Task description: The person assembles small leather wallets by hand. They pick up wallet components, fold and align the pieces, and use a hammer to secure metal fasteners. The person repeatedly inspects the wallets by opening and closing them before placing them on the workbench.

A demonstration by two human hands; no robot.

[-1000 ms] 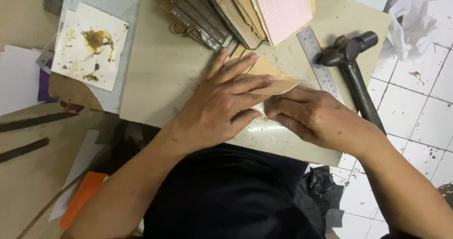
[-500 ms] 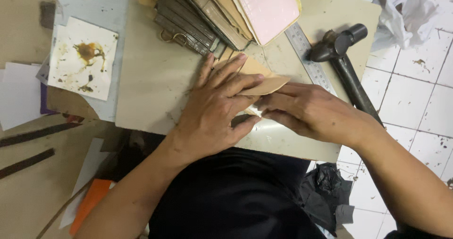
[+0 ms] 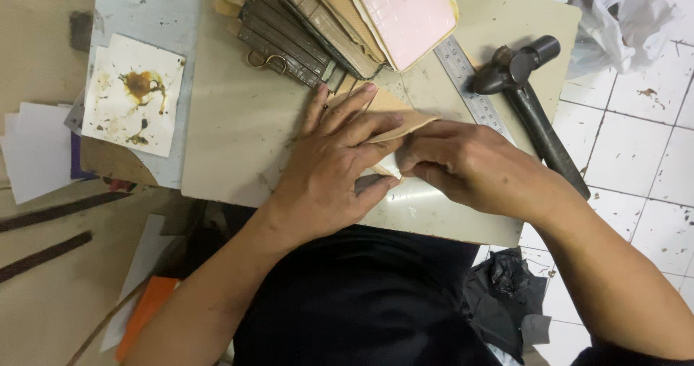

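Head view: the work board (image 3: 238, 127) is unchanged in place. At its far edge the stack of wallets (image 3: 347, 19) lies as before, hammer (image 3: 528, 98) and steel ruler (image 3: 470, 84) to the right. The left hand (image 3: 332, 171) remains spread flat on the tan leather piece (image 3: 394, 117); the right hand (image 3: 470, 167) has closed in, pinching its near edge. Folding judged under way.
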